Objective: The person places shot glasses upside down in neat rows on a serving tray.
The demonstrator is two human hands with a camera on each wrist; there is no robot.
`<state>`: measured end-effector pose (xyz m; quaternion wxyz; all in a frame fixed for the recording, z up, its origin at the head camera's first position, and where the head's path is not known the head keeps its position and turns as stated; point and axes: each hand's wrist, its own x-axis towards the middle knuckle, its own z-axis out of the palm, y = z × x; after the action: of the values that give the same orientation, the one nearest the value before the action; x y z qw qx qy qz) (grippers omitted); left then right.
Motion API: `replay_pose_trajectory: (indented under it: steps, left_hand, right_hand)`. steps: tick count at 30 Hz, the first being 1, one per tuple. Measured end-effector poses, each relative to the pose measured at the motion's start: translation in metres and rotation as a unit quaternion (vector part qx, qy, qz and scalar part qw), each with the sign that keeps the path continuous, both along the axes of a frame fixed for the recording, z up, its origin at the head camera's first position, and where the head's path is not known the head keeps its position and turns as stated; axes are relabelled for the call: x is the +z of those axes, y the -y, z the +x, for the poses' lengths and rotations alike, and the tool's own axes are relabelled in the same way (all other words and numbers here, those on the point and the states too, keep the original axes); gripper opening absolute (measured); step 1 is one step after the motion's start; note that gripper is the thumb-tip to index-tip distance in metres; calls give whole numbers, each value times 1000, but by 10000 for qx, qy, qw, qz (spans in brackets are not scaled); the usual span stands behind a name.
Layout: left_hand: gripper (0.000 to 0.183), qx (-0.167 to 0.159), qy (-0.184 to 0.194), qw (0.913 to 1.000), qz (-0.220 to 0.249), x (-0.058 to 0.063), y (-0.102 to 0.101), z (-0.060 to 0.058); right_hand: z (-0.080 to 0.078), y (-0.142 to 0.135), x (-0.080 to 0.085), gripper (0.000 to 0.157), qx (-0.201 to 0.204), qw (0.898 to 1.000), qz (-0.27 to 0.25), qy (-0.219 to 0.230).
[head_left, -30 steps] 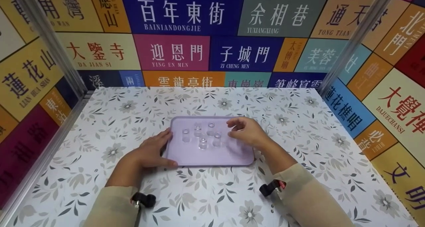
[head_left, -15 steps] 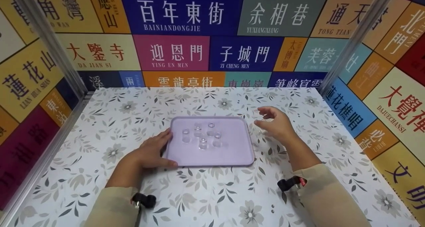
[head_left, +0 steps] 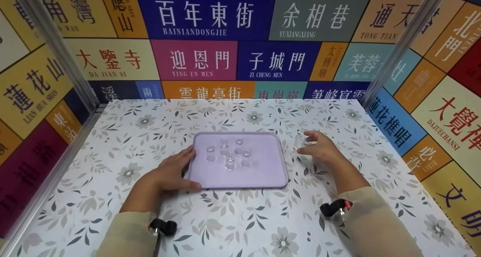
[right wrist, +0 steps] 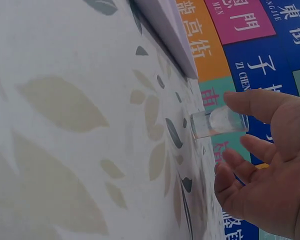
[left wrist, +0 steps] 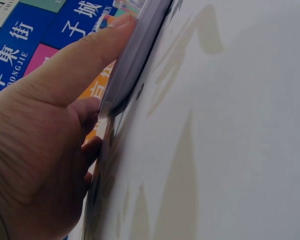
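A lilac tray [head_left: 210,178] lies on the table, bearing several small clear glasses [head_left: 230,162]. My left hand [head_left: 169,172] rests at its left edge, fingers along the side and thumb at the near corner. In the left wrist view, the thumb lies on the tray's rim [left wrist: 132,60], with the other fingers lower against its side. To the right of the tray, my right hand [head_left: 320,147] is around another small clear glass [head_left: 299,142]. The right wrist view shows this glass [right wrist: 215,123] upright between thumb and index finger, the other fingers loosely curled below.
A white tablecloth [head_left: 240,219] with grey leaves and flowers covers the table. Behind it stands a panel wall [head_left: 199,59] of coloured signs, with more panels at both sides. Clear corner posts [head_left: 402,43] rise at the back corners.
My right hand has moved from above the tray's right side out to the right and down to the glass on the table. The left hand and the tray have stayed put.
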<state>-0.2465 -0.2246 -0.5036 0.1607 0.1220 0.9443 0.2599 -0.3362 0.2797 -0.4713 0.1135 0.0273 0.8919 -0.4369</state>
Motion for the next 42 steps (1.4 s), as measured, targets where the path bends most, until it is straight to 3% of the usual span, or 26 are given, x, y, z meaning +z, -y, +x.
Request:
replay_pose_trajectory:
  steps: [10, 17, 26, 33, 42]
  left_hand:
    - [131, -56, -36, 10000, -6, -1, 1, -1]
    - [130, -65, -63, 10000, -33, -3, 1, -2]
    - [130, -31, -72, 10000, -48, -4, 2, -3]
    - [131, 12, -45, 10000, -33, -6, 3, -3]
    - [130, 13, -53, 10000, 2, -7, 3, -2]
  right_hand:
    - [1, -5, -13, 55, 65, 10000, 12, -3]
    - [-4, -4, -16, 62, 14, 10000, -93, -32]
    - [-8, 1, -16, 45, -4, 9997, -114, -232]
    - [-6, 11, -11, 49, -179, 9972, -574, -443]
    - [-3, 32, -6, 56, -192, 9912, -1248, -393]
